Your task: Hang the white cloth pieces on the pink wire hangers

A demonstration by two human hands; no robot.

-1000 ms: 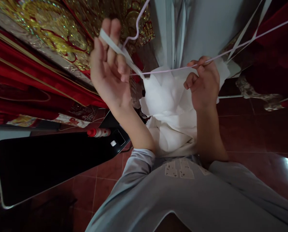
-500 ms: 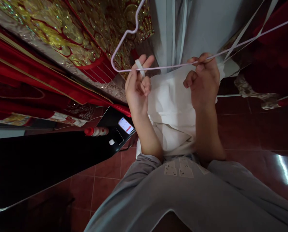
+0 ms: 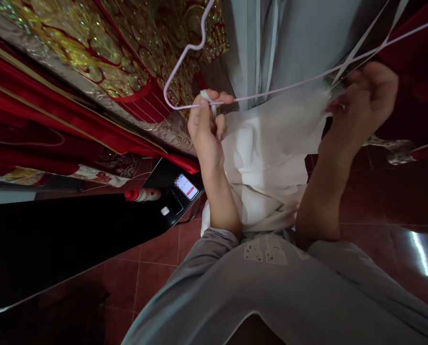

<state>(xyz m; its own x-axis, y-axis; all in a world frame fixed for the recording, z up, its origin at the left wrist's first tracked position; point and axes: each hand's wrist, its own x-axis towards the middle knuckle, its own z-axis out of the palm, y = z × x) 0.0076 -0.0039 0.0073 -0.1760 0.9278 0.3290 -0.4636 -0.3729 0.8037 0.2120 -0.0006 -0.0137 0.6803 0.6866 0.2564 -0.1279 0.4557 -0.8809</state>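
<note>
Gripping a thin, notched lilac hanger [image 3: 271, 92] is the left hand [image 3: 207, 132]; right hand [image 3: 365, 105]: hold unclear.

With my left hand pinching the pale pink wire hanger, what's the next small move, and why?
I'd probably ease the narrow white fabric strap off your left hand onto the pale pink wire hanger. The strap appears hooked over that hand where it pinches the wire, while pale flat straps cross the wire near your right hand.
</note>
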